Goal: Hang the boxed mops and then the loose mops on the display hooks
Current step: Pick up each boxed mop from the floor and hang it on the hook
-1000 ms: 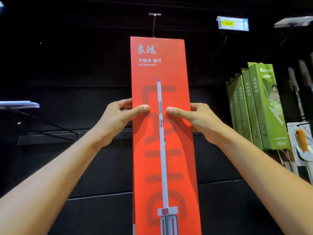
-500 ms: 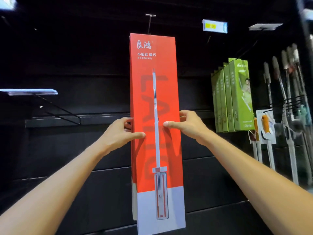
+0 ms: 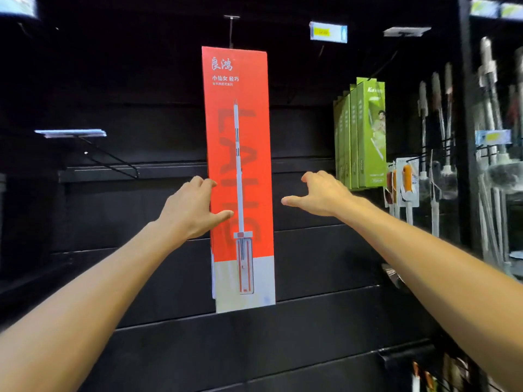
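The left hand (image 3: 195, 210) rests on the left edge of the red mop box (image 3: 239, 176), thumb on its front, its grip loose, not clamped. The box hangs upright, long axis vertical, below the display hook (image 3: 231, 29). The right hand (image 3: 319, 195) hovers open just beside the box's right edge.

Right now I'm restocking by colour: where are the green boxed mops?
In the head view, the green boxed mops hang right of the red box, just beyond the right hand.

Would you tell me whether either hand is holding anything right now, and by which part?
The left hand touches the red mop box at its left edge, thumb on the front. The right hand is open, holding nothing.
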